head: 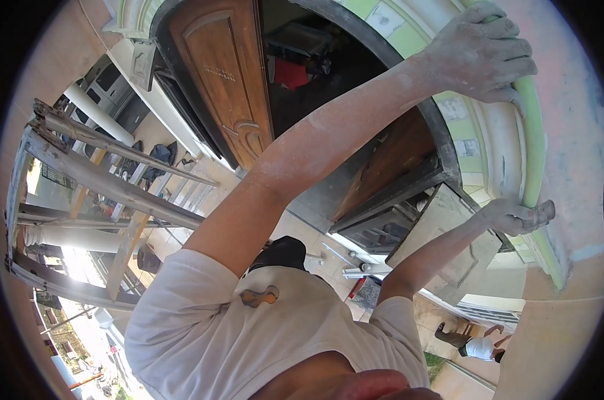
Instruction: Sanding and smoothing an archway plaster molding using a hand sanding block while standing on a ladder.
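Observation:
Dust coats both my hands and forearms. Across the open doorway reaches my left arm, and my left hand [487, 55] is wrapped over the upper part of a light green curved moulding [534, 145]. Its thumb lies along the near side; whether anything is under the palm is hidden. Lower on the same moulding, my right hand [512, 217] has its fingers curled around a small grey piece [544, 212], possibly folded sandpaper, at the moulding's edge. Cream and green trim with square insets follows the dark arched door frame [449, 145]. A pinkish, patchy wall [577, 135] lies beyond it.
A carved wooden door leaf [222, 75] stands at upper left. Left of me is a worn metal-and-wood frame [117, 185], with a ladder [187, 195] below. A pale panel [447, 245] leans under my right arm. Another person [477, 345] is far down right.

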